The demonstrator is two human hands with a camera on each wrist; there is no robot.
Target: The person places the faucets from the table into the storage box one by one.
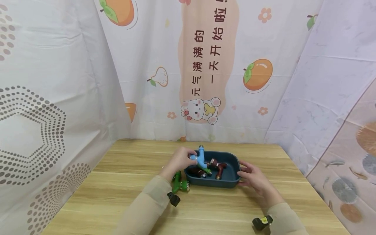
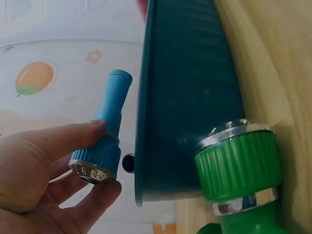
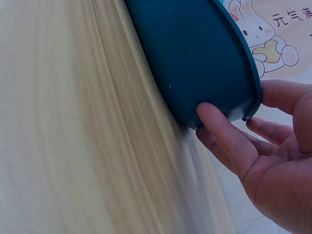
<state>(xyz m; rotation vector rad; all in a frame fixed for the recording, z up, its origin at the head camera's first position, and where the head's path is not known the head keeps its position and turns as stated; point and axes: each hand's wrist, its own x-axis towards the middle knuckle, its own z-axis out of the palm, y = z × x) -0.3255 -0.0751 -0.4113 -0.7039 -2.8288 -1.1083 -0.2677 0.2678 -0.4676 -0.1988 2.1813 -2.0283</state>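
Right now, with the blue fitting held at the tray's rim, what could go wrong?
1. The left hand only pinches the blue fitting at one end; it could slip and knock the brown fittings in the tray.
2. The right hand touches just the tray's end, so a bump might slide it.
3. The green fitting lies by the left wrist, easily nudged.

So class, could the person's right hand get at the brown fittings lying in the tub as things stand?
Probably yes: the right hand rests on the tub's open rim, and nothing covers the brown fittings.
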